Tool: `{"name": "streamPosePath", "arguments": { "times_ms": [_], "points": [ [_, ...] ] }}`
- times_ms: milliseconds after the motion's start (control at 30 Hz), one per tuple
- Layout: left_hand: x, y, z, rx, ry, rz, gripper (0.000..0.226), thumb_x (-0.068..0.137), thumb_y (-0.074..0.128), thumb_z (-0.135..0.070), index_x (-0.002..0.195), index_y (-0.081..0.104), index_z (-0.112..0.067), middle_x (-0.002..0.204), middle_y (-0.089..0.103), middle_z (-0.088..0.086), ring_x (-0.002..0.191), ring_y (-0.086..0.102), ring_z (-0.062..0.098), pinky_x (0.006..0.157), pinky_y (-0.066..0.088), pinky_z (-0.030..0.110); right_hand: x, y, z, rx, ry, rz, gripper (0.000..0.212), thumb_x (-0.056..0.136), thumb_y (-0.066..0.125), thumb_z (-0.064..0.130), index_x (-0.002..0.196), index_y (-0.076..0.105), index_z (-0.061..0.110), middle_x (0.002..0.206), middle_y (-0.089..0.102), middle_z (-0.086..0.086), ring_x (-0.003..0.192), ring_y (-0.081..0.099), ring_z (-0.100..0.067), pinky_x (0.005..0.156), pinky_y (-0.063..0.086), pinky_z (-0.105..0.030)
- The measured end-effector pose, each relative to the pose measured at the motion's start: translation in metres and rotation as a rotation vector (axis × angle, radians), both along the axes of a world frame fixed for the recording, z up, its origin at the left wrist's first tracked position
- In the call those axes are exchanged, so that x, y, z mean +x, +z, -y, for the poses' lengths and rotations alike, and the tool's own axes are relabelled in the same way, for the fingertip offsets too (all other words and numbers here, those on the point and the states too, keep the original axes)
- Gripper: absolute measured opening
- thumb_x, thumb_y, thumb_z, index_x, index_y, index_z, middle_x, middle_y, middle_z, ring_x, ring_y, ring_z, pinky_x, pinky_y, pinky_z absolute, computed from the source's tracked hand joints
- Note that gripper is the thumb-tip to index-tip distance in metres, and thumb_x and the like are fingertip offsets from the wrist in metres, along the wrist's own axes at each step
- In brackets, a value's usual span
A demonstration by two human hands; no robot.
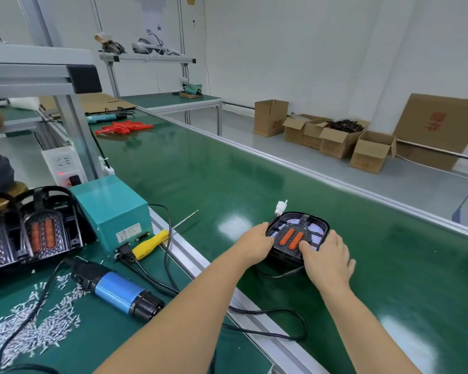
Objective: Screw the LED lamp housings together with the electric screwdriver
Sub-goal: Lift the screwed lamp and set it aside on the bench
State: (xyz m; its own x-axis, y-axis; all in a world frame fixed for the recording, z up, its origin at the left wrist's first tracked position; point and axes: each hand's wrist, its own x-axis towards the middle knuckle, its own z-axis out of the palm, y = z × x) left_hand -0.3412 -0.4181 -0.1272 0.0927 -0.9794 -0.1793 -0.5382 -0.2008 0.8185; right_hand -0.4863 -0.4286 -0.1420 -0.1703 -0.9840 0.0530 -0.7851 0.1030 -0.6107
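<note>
lamp housing (pixel 297 233) sitting on green belt (pixel 254 171), orange lenses up, white connector (pixel 280 206) sticking out at far-left corner. Both grips pinching it: left hand (pixel 254 242) curling fingers onto left edge, right hand (pixel 327 255) pressing thumb on top, fingers wrapping right side. Forearms reaching forward. electric screwdriver (pixel 119 291) lying on tabletop (pixel 97 336) at left, beside loose screws (pixel 38 327).

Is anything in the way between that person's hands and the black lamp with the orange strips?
No, nothing visible does. The left hand and right hand hold the black lamp housing with orange strips, one on each side, on the green conveyor belt.
</note>
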Motion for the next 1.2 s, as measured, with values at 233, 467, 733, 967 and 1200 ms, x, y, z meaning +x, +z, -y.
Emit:
{"name": "streamPosePath", "arguments": {
  "times_ms": [233,467,733,967,1200],
  "points": [
    [0.006,0.007,-0.007,0.057,-0.033,0.058,0.030,0.097,0.041,-0.027,0.115,0.055,-0.007,0.117,0.059,0.014,0.107,0.055,0.029,0.093,0.043,0.036,0.000,0.016,0.006,0.136,0.055,-0.290,0.065,0.095,0.042,0.048,0.142,0.033,0.005,0.153,0.033,-0.009,0.144,0.022,-0.025,0.115,0.005,-0.060],
    [0.028,0.012,-0.021,0.078,0.031,0.296,0.030,0.098,0.032,-0.026,0.111,0.047,-0.004,0.127,0.051,0.017,0.113,0.047,0.033,0.098,0.037,0.040,0.035,0.036,-0.012,-0.015,0.173,-0.442,0.068,0.099,0.032,0.051,0.151,0.019,0.010,0.161,0.016,-0.006,0.149,0.008,-0.022,0.113,-0.002,-0.063],
    [0.095,0.029,-0.098,0.011,0.209,0.484,0.024,0.097,0.034,-0.015,0.111,0.049,-0.004,0.121,0.055,0.017,0.115,0.051,0.033,0.095,0.040,0.041,0.138,0.050,-0.071,-0.070,0.593,-0.338,0.062,0.102,0.024,0.049,0.154,0.012,0.018,0.163,0.008,0.003,0.149,0.003,-0.015,0.113,-0.005,-0.063],
    [0.153,0.035,-0.209,-0.037,0.462,0.614,0.031,0.100,0.033,-0.025,0.124,0.043,-0.009,0.132,0.049,0.007,0.124,0.039,0.025,0.105,0.028,0.044,0.205,0.051,-0.135,-0.071,0.861,-0.291,0.063,0.101,0.018,0.055,0.155,0.001,0.027,0.163,0.000,0.004,0.149,-0.004,-0.015,0.110,-0.011,-0.064],
    [0.186,0.022,-0.284,0.030,0.615,0.664,0.047,0.102,0.026,-0.028,0.147,0.022,-0.014,0.154,0.026,0.000,0.142,0.018,0.018,0.115,0.013,0.041,0.247,0.045,-0.187,-0.050,1.062,-0.341,0.068,0.096,0.006,0.064,0.154,-0.009,0.031,0.163,-0.011,0.005,0.149,-0.013,-0.014,0.107,-0.022,-0.061]
  ]
}}
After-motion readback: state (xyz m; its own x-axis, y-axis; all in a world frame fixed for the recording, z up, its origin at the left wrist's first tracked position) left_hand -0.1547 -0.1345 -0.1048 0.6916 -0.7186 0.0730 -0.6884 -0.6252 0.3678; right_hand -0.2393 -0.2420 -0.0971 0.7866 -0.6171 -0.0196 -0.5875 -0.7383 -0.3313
